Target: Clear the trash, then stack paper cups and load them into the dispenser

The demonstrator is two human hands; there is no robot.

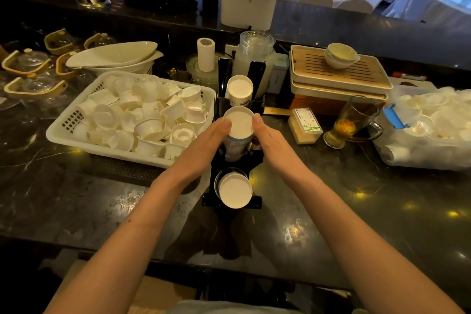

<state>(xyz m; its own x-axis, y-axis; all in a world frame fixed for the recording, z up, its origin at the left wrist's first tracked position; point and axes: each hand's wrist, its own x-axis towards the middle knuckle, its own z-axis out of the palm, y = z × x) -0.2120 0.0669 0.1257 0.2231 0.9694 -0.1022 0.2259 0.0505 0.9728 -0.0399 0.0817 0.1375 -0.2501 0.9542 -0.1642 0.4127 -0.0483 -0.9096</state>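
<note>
A black cup dispenser stands at the middle of the dark counter, with three slots in a row running away from me. Its middle slot holds a stack of white paper cups, bottom end up. My left hand and my right hand grip this stack from either side, fingertips at its top rim. A second cup stack sits in the far slot and a third in the near slot, both untouched.
A white plastic basket of small white cups is on the left. A toothpick box, a glass mug of tea and a bag of white lids are on the right. Wooden trays and a jar stand behind.
</note>
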